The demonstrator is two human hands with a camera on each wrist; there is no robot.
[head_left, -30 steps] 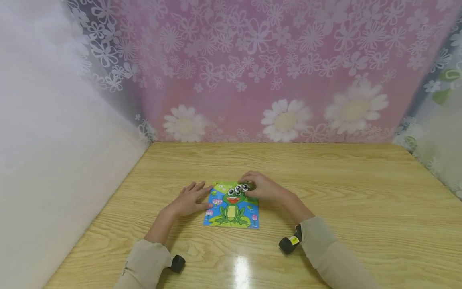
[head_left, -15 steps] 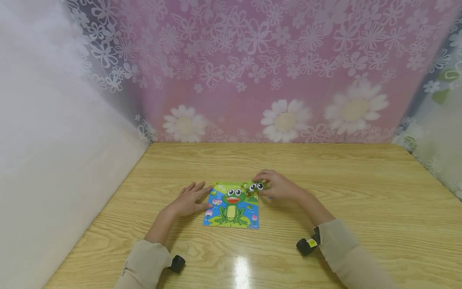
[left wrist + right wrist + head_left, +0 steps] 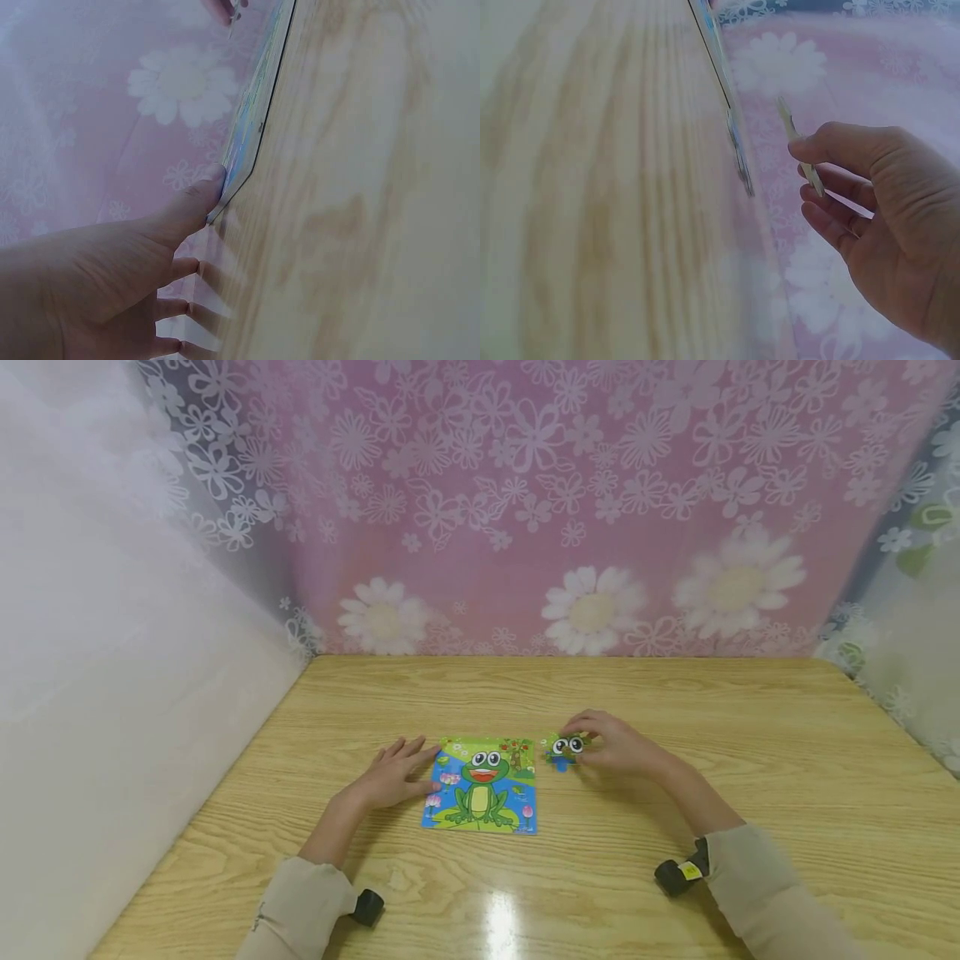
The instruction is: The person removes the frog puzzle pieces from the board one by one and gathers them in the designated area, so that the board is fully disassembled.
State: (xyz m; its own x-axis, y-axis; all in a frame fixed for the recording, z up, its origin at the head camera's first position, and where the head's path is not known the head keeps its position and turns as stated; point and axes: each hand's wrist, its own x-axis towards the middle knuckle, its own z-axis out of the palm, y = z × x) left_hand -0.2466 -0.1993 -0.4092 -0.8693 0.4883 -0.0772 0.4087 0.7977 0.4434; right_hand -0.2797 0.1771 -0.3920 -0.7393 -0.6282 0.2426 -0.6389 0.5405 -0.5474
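A square frog picture board lies flat on the wooden table. My left hand rests at its left edge, fingers spread and straight; in the left wrist view the thumb touches the board's corner. My right hand is just right of the board and pinches a jigsaw piece printed with two frog eyes. The right wrist view shows that piece edge-on between thumb and fingers, raised off the table. Under it another jigsaw piece lies on the table, its blue part showing in the head view.
The wood-grain table extends around the board on all sides. A pink flowered cloth hangs behind the table's far edge, with a white cloth along the left. Each wrist carries a black camera.
My right hand has carried the frog-eyes jigsaw piece rightward, from over the board's upper right to beside it, uncovering the printed tree there. The left hand has stayed in place.
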